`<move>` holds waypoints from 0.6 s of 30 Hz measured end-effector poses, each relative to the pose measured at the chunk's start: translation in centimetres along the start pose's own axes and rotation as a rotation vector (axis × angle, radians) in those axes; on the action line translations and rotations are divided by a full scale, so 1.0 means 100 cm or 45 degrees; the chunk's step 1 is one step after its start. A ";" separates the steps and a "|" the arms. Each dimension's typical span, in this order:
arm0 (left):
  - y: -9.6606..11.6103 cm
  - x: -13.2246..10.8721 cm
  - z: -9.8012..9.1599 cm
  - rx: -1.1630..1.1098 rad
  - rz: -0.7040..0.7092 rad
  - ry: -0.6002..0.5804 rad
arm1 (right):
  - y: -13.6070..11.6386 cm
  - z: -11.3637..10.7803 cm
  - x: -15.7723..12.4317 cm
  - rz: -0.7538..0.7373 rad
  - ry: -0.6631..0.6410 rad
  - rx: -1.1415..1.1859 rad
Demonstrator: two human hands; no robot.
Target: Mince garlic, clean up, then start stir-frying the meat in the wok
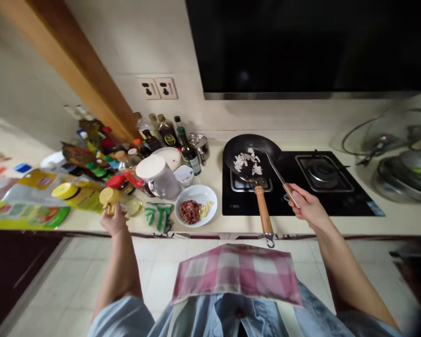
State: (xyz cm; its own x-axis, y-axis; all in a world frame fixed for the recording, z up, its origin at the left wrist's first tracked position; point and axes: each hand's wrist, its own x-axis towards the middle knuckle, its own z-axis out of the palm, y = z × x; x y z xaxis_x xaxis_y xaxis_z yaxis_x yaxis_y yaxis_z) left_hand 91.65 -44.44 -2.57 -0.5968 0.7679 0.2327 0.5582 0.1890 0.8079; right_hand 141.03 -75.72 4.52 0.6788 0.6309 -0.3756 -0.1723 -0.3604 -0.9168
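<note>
My right hand (307, 206) is closed round the handle of a metal spatula (276, 171). The spatula's far end rests in a black wok (233, 145) among chopped white pieces (243, 161). The wok sits on the left burner, its wooden handle (264, 210) pointing towards me. On the left, my left hand (115, 221) grips a clear oil pot (132, 206) with a tan-yellow lid, at the counter's front edge. Pale yellow liquid shows inside the pot. Between the hands, a white plate (212, 194) holds dark red minced meat (189, 212) and pale chopped bits (206, 209).
A green-striped cloth (159, 216) lies left of the plate. Several bottles (166, 128), jars and a large white-lidded canister (157, 178) crowd the left counter. The second burner (321, 171) is at the right, with stacked pans (389, 180) beyond. A dark range hood (301, 47) hangs above.
</note>
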 end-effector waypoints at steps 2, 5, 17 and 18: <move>-0.006 0.003 -0.005 -0.204 -0.083 0.070 | 0.001 0.002 -0.002 0.008 0.019 0.012; -0.006 -0.002 -0.033 -0.396 0.047 0.134 | 0.002 0.004 -0.005 0.009 0.032 0.030; 0.128 -0.102 -0.144 -0.463 0.249 -0.295 | 0.000 0.005 -0.001 -0.063 0.017 0.108; 0.135 -0.101 -0.138 -0.489 0.243 -0.351 | -0.001 0.010 -0.003 -0.069 0.007 0.113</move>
State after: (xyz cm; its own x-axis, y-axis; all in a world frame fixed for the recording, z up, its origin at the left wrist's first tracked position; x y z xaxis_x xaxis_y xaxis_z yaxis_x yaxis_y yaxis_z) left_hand 97.27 -58.12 13.41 -0.3017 0.9095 0.2860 0.3597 -0.1692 0.9176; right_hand 140.12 -75.21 4.56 0.6930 0.6438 -0.3244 -0.1974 -0.2633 -0.9443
